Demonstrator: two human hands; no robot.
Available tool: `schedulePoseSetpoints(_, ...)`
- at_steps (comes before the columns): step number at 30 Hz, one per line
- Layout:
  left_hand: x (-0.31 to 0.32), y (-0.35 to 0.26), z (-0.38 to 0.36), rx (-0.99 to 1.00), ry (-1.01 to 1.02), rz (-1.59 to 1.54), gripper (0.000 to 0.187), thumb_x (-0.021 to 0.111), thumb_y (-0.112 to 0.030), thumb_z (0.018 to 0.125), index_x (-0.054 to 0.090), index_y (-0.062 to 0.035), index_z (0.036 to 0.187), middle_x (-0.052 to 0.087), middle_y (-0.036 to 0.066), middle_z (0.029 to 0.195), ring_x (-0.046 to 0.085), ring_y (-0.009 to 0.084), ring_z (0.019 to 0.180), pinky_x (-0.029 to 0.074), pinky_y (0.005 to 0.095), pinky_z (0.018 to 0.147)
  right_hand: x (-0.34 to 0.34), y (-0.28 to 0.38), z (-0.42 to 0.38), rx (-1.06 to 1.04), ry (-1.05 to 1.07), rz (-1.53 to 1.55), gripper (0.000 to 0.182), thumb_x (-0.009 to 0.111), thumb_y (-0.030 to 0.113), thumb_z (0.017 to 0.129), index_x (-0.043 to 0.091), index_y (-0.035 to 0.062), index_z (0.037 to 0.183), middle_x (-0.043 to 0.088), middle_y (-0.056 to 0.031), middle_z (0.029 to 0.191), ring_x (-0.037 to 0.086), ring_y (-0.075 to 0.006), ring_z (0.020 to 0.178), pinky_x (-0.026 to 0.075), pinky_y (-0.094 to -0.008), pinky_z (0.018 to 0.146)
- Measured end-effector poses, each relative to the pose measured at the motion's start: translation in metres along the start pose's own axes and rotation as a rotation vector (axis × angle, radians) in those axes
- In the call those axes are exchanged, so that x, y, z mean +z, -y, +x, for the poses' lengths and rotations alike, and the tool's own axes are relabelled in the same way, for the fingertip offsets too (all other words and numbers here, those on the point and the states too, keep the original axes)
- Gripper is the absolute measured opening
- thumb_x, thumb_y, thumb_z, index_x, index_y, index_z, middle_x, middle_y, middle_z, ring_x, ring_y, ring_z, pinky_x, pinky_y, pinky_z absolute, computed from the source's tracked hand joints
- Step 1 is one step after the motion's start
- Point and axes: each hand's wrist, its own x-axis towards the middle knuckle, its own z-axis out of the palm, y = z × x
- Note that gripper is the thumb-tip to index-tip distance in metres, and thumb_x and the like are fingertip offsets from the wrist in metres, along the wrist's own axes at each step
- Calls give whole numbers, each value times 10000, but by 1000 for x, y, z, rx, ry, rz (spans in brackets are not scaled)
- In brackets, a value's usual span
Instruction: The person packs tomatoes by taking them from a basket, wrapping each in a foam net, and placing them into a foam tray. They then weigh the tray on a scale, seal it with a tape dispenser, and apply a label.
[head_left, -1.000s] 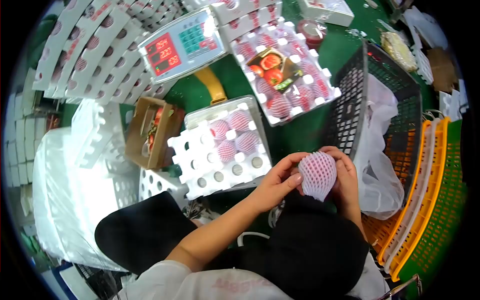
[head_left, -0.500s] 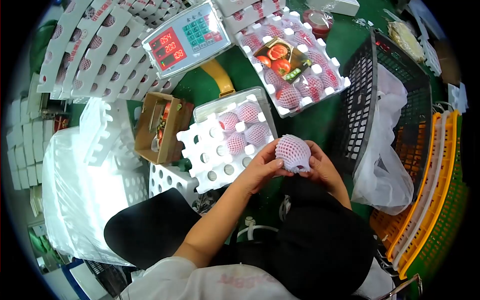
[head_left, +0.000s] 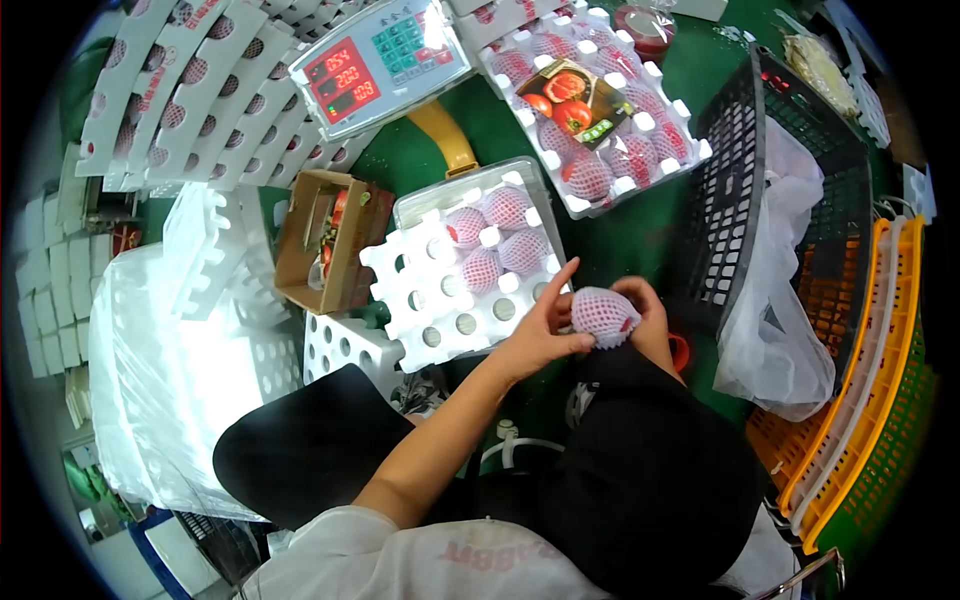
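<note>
A round fruit in a pale pink foam net [head_left: 604, 316] is between my hands above my lap, a red patch showing at the net's lower right opening. My right hand [head_left: 652, 322] is closed around its right side. My left hand [head_left: 543, 335] is at its left side with the index finger stretched up and the thumb spread near the net; contact there is hard to make out. Just beyond my left hand, a white foam tray [head_left: 432, 337] with round hollows rests on the scale platform [head_left: 410, 207]. Several netted fruits [head_left: 481, 270] sit in its far right hollows.
A scale display [head_left: 385, 62] stands behind the tray. A filled fruit tray [head_left: 632, 160] with a picture card lies back right. Black crate [head_left: 745, 190] and orange crates [head_left: 850, 400] are to the right. A cardboard box [head_left: 310, 240] and stacked cartons [head_left: 190, 110] are left.
The netted fruit has turned, its opening now facing lower right. My left hand's index finger has lifted and spread away from it. The whole view has shifted slightly.
</note>
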Motion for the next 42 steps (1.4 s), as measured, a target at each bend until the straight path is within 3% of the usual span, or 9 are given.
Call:
schedulePoseSetpoints(7, -9, -1, -11, -93, -237, 296, 686, 831, -131, 741, 485, -51, 1328, 558, 67, 1259, 543, 162, 1146, 454, 329, 977, -20, 49, -40, 272, 305, -255, 364, 605, 38, 883, 591, -2, 1244, 629, -104, 1168, 592, -211, 1110, 447, -305, 962)
schedulePoseSetpoints(12, -29, 7, -15, 330, -590, 1311, 651, 889, -170, 643, 573, -41, 1196, 540, 146, 1064, 586, 326, 916, 519, 372, 731, -63, 185, -61, 354, 402, -16, 340, 596, 106, 927, 603, -16, 1244, 636, -109, 1168, 602, -210, 1111, 434, -335, 1009)
schedulePoseSetpoints(18, -11, 20, -9, 270, -610, 1458, 672, 825, -119, 716, 520, -28, 1307, 507, 215, 1193, 576, 418, 1016, 500, 437, 830, -160, 245, 5, -156, -523, -360, 274, 629, 223, 911, 668, -12, 1047, 668, -67, 967, 617, -143, 887, 483, -282, 830)
schedulePoseSetpoints(24, -9, 17, -9, 393, -545, 1601, 576, 768, -96, 748, 546, 30, 1264, 516, 221, 1077, 543, 409, 979, 462, 444, 841, -277, 90, 79, 971, 280, -800, 255, 587, 246, 846, 725, 36, 893, 736, -142, 850, 707, -207, 715, 573, -311, 659)
schedulePoseSetpoints(26, -14, 21, 1, 366, -521, 1694, 562, 748, -79, 747, 557, 22, 1265, 522, 215, 1045, 542, 396, 942, 452, 443, 812, -258, 65, 67, 813, 587, -1373, 348, 668, 223, 737, 700, -23, 983, 710, -200, 839, 692, -310, 696, 562, -430, 621)
schedulePoseSetpoints(28, -13, 33, 6, 365, -514, 1762, 570, 730, -54, 729, 558, 16, 1268, 515, 193, 994, 534, 376, 885, 437, 438, 769, -291, -11, 44, 330, 457, -1424, 532, 721, 318, 704, 669, 7, 1132, 713, -224, 958, 694, -353, 857, 554, -437, 753)
schedulePoseSetpoints(31, -3, 31, 8, 345, -514, 1743, 575, 721, -45, 731, 545, 20, 1274, 519, 196, 1005, 539, 383, 908, 444, 439, 793, -348, -128, 62, 392, 356, -1104, 586, 777, 365, 640, 691, 49, 1127, 708, -227, 1027, 666, -356, 1000, 525, -412, 866)
schedulePoseSetpoints(37, -6, -1, -16, 265, -574, 1470, 523, 700, -49, 795, 541, -20, 1292, 549, 196, 1136, 604, 368, 932, 509, 419, 775, -307, 38, 76, 606, 425, -1118, 800, 815, 315, 592, 551, 20, 1287, 668, -224, 1148, 662, -332, 1027, 522, -398, 854)
schedulePoseSetpoints(42, 43, -49, -14, 427, -344, 806, 447, 609, -53, 925, 513, -36, 1362, 569, 119, 1227, 648, 193, 912, 522, 316, 807, -197, 198, 14, 32, -240, -745, 692, 802, 224, 690, 506, 34, 1286, 629, -121, 1098, 629, -223, 1000, 510, -344, 868)
